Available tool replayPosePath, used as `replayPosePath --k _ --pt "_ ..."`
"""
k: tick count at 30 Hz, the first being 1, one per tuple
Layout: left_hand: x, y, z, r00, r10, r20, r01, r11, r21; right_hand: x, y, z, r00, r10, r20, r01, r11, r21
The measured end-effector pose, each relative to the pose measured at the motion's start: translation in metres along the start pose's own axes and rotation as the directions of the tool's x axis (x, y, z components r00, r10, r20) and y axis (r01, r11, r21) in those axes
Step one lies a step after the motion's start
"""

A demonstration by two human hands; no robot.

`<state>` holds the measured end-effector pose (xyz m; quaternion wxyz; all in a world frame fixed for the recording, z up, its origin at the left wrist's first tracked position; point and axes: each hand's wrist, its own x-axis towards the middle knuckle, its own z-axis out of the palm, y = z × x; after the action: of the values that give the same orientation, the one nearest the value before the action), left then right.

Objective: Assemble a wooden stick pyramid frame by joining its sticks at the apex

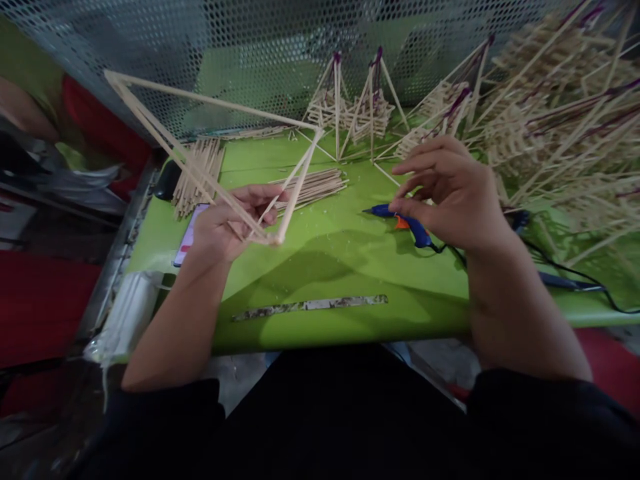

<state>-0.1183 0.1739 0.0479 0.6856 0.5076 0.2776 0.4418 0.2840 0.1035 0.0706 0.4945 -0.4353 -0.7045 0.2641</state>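
Observation:
My left hand (230,220) is closed around the lower corner of a wooden stick frame (215,103), long thin sticks joined into a triangular shape and tilted up above the table. Over the table's right half, my right hand (445,190) has its fingers curved and apart, with nothing seen between them. Just below its thumb lies a blue glue gun (417,231) with an orange trigger, its nozzle pointing left. Whether the thumb touches the glue gun I cannot tell. Behind my left hand rests a bundle of loose sticks (320,187).
Several stick structures with purple tips (370,110) crowd the back and right. A second stick bundle (200,170), a phone (189,233) and a white face mask (130,313) lie left. A flat patterned strip (310,305) is near the front edge. A black cable (540,253) runs right.

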Motion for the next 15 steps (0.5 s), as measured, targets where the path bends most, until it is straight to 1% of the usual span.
replayPosePath --k 3,8,12,15 --pt "0.0 -0.001 0.001 1.0 0.012 0.011 -0.012 1.0 0.007 0.002 -0.003 0.001 0.999 0.012 0.052 -0.013 1.0 0.017" --pt "0.003 -0.003 0.003 0.999 0.036 0.026 -0.036 0.999 -0.014 0.0 -0.001 0.007 0.989 0.113 0.099 -0.127 0.982 0.139" --pt "0.001 -0.003 0.008 0.998 0.039 0.053 -0.038 0.999 -0.03 -0.001 0.001 0.013 0.987 0.098 0.125 -0.12 0.975 0.185" --pt "0.0 -0.001 0.01 0.997 0.033 0.066 -0.031 0.999 -0.036 -0.001 0.001 0.018 0.984 0.125 0.125 -0.151 0.961 0.232"
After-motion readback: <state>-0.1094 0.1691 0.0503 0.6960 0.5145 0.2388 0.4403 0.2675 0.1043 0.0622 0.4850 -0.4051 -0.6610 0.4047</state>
